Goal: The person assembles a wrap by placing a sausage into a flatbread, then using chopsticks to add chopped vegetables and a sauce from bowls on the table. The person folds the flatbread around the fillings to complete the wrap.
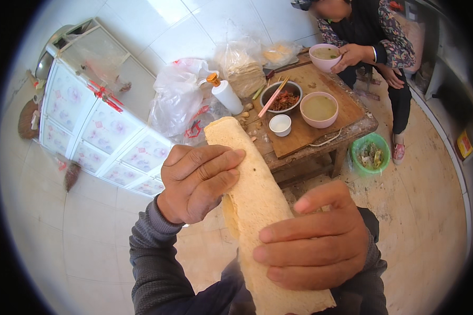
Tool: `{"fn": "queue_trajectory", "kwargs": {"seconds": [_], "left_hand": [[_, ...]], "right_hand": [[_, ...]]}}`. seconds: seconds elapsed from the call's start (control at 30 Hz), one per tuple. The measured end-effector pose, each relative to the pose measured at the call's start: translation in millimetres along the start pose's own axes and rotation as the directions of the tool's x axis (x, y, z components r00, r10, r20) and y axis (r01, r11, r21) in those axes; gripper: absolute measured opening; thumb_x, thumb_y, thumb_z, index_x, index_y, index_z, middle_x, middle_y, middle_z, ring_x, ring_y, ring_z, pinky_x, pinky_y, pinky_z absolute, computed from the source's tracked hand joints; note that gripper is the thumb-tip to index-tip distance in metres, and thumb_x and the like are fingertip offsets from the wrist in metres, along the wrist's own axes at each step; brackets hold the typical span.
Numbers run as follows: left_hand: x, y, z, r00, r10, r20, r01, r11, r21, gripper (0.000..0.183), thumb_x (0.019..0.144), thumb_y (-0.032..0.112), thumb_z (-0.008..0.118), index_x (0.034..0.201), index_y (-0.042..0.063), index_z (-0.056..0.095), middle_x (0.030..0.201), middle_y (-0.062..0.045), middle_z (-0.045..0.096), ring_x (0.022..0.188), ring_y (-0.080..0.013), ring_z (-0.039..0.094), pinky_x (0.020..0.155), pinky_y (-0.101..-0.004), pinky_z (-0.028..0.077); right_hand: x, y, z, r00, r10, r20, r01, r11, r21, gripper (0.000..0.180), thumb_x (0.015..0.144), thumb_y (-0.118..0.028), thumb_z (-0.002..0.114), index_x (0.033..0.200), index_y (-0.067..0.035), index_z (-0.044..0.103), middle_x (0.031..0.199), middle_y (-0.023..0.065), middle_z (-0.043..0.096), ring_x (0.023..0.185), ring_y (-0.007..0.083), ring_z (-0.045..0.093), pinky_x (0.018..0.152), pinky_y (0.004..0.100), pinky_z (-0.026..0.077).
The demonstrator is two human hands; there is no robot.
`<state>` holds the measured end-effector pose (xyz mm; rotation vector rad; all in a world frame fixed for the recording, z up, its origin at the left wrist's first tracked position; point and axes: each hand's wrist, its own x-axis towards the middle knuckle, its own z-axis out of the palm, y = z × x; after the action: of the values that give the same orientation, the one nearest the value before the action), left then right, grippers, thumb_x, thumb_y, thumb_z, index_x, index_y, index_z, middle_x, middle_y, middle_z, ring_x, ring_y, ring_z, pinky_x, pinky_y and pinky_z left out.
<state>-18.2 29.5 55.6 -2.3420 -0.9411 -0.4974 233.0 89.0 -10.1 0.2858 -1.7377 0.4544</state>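
A long rolled flatbread [256,185] slants down the middle of the view, its far end above the near corner of the low wooden table. My left hand [201,179] grips its upper part, fingers bent over the near face. Lower down, my right hand [315,240] lies against the roll with the fingertips on its surface; the thumb is hidden or unclear. On the table's cutting board [299,143] are a metal bowl of dark red shredded food [282,100] with chopsticks [274,96] across it, a pink bowl of soup [319,110] and a small white cup [280,125].
A seated person [362,39] holds another pink bowl [324,57] at the back right. Stacked flatbreads in plastic [242,73], a white pump bottle [226,94] and plastic bags [177,98] stand at the table's left. A green bin [370,154] stands right, a white cabinet [102,134] left.
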Motion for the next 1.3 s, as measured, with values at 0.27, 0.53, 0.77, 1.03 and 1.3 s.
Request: {"fn": "queue_trajectory", "kwargs": {"seconds": [0.27, 0.53, 0.77, 1.03, 1.3], "left_hand": [[1, 5, -7, 1.000, -0.012, 0.025, 0.011, 1.000, 0.019, 0.022, 0.075, 0.011, 0.074, 0.094, 0.005, 0.066, 0.107, -0.014, 0.076, 0.089, -0.0268, 0.073, 0.068, -0.0330, 0.047], [4, 6, -2, 1.000, -0.026, -0.005, 0.026, 1.000, 0.007, 0.022, 0.076, 0.009, 0.073, 0.095, 0.005, 0.065, 0.106, -0.014, 0.076, 0.089, -0.0266, 0.073, 0.068, -0.0332, 0.047], [15, 8, -3, 1.000, -0.008, -0.030, 0.009, 1.000, 0.006, 0.025, 0.072, 0.004, 0.074, 0.095, 0.005, 0.064, 0.104, -0.013, 0.076, 0.087, -0.0265, 0.072, 0.066, -0.0333, 0.045], [13, -18, 25, 0.999, -0.025, -0.026, 0.026, 0.999, 0.035, 0.027, 0.067, -0.002, 0.071, 0.091, 0.005, 0.060, 0.102, -0.010, 0.076, 0.082, -0.0264, 0.070, 0.065, -0.0360, 0.045], [11, -30, 37, 0.999, -0.047, 0.020, 0.047, 0.999, -0.019, 0.032, 0.066, -0.002, 0.075, 0.095, 0.003, 0.061, 0.102, -0.010, 0.075, 0.086, -0.0283, 0.069, 0.067, -0.0377, 0.045]], "right_hand": [[-3, -1, 3, 0.999, 0.034, -0.036, -0.032, 0.998, 0.059, 0.008, 0.094, -0.011, 0.065, 0.095, -0.018, 0.070, 0.098, -0.0026, 0.078, 0.093, 0.0155, 0.074, 0.091, 0.0361, 0.043], [-3, -3, 10, 0.991, 0.037, -0.131, -0.030, 0.998, 0.054, 0.007, 0.092, -0.010, 0.066, 0.092, -0.016, 0.070, 0.099, -0.0006, 0.078, 0.090, 0.0165, 0.074, 0.090, 0.0374, 0.044], [-4, 5, -5, 0.996, -0.013, -0.084, 0.023, 0.992, 0.121, 0.007, 0.092, -0.009, 0.066, 0.091, -0.015, 0.070, 0.101, 0.0024, 0.078, 0.094, 0.0209, 0.075, 0.090, 0.0387, 0.044], [-17, 44, -9, 0.992, 0.123, -0.028, -0.120, 0.988, 0.094, 0.022, 0.089, -0.020, 0.072, 0.110, -0.014, 0.069, 0.113, 0.0050, 0.073, 0.109, 0.0218, 0.069, 0.097, 0.0396, 0.049], [-24, 63, -1, 0.980, 0.171, -0.102, -0.164, 0.983, 0.076, 0.031, 0.084, -0.020, 0.081, 0.109, -0.010, 0.066, 0.115, 0.0106, 0.074, 0.108, 0.0277, 0.071, 0.098, 0.0422, 0.048]]}}
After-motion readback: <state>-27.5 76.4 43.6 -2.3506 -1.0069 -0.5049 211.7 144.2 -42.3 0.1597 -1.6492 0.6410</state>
